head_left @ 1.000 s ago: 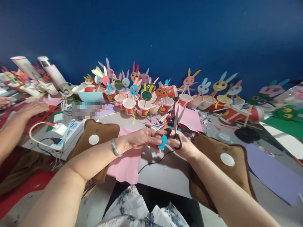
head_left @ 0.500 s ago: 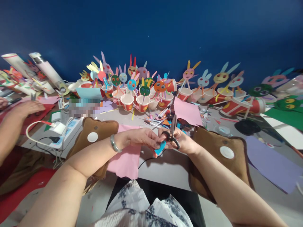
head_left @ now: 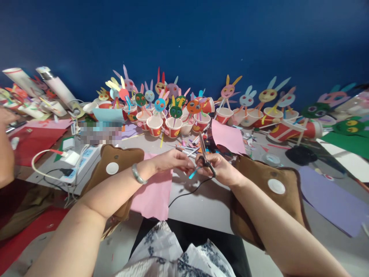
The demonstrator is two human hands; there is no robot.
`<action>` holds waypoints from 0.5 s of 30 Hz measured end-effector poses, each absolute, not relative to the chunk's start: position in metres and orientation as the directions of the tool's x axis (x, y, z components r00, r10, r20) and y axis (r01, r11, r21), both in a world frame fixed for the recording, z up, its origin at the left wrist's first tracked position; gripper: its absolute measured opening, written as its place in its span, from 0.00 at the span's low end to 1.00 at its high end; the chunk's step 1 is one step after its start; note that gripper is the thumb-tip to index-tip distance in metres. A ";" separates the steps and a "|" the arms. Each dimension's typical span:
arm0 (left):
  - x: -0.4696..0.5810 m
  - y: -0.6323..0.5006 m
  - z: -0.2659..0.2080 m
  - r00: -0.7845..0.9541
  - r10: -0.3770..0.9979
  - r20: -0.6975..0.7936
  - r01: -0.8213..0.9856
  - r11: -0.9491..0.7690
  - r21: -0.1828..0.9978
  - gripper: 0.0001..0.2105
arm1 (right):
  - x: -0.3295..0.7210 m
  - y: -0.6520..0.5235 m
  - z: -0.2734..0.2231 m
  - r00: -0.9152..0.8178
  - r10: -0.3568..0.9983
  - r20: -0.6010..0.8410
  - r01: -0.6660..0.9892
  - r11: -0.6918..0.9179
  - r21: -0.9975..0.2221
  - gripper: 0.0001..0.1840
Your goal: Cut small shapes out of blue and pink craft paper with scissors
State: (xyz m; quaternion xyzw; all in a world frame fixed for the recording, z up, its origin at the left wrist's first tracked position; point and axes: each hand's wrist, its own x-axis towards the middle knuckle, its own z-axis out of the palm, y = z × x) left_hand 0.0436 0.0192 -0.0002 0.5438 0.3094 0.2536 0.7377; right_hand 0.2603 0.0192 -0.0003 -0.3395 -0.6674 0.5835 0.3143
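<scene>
My left hand point(head_left: 177, 161) pinches a small piece of blue paper point(head_left: 195, 173) between thumb and fingers, just above the table. Closed around a pair of scissors point(head_left: 203, 151), my right hand point(head_left: 219, 167) is close beside it on the right. The scissors' blades point up and away from me, and their dark handles lie against my fingers. The blue paper shows as a narrow strip between the two hands; part of it is hidden by my fingers. A pink paper sheet point(head_left: 152, 192) lies under my left wrist.
Brown cushion-like warmers point(head_left: 123, 161) lie on either side. Behind my hands are paper scraps point(head_left: 187, 148) and a row of paper cups point(head_left: 154, 126) with paper rabbit faces. A power strip point(head_left: 82, 161) with cables sits left. Another person's arm point(head_left: 4, 150) is at the far left.
The blue paper has turned from a broader face to a thin strip. My left hand has shifted slightly left and up. The other person's arm has moved left, partly out of view.
</scene>
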 end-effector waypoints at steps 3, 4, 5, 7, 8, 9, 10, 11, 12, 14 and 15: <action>0.044 0.021 0.001 0.589 0.804 -0.083 -0.025 0.120 0.992 0.15 | 0.260 0.023 -0.004 -0.468 0.884 -0.009 0.127 0.056 -0.990 0.20; 0.045 0.020 0.001 0.574 0.816 -0.062 0.007 0.071 0.997 0.14 | 0.260 0.023 -0.005 -0.444 0.896 -0.026 0.141 0.041 -0.989 0.20; 0.046 0.020 0.000 0.564 0.824 -0.047 0.049 0.023 0.999 0.13 | 0.260 0.023 -0.006 -0.428 0.903 -0.040 0.155 0.030 -0.988 0.20; 0.047 0.018 -0.003 0.540 0.841 -0.003 0.129 -0.080 0.988 0.11 | 0.259 0.023 -0.007 -0.416 0.908 -0.052 0.172 0.023 -0.985 0.20; 0.048 0.018 -0.005 0.531 0.847 0.027 0.162 -0.132 0.978 0.09 | 0.259 0.023 -0.007 -0.414 0.909 -0.049 0.175 0.027 -0.984 0.19; 0.049 0.017 -0.007 0.523 0.850 0.057 0.184 -0.178 0.967 0.08 | 0.258 0.023 -0.008 -0.411 0.911 -0.045 0.178 0.032 -0.983 0.19; 0.050 0.016 -0.008 0.516 0.853 0.083 0.191 -0.210 0.959 0.07 | 0.257 0.022 -0.008 -0.400 0.916 -0.038 0.181 0.038 -0.983 0.19; 0.050 0.016 -0.009 0.504 0.858 0.100 0.189 -0.222 0.956 0.06 | 0.257 0.022 -0.008 -0.384 0.923 -0.032 0.182 0.042 -0.982 0.18; 0.051 0.016 -0.009 0.485 0.868 0.107 0.178 -0.218 0.960 0.06 | 0.256 0.021 -0.008 -0.366 0.930 -0.026 0.181 0.043 -0.983 0.18; 0.052 0.015 -0.009 0.430 0.896 0.114 0.137 -0.189 0.972 0.06 | 0.256 0.021 -0.008 -0.328 0.944 -0.020 0.164 0.036 -0.986 0.17; 0.052 0.015 -0.009 0.403 0.908 0.114 0.114 -0.174 0.978 0.07 | 0.255 0.020 -0.008 -0.312 0.950 -0.021 0.148 0.027 -0.989 0.17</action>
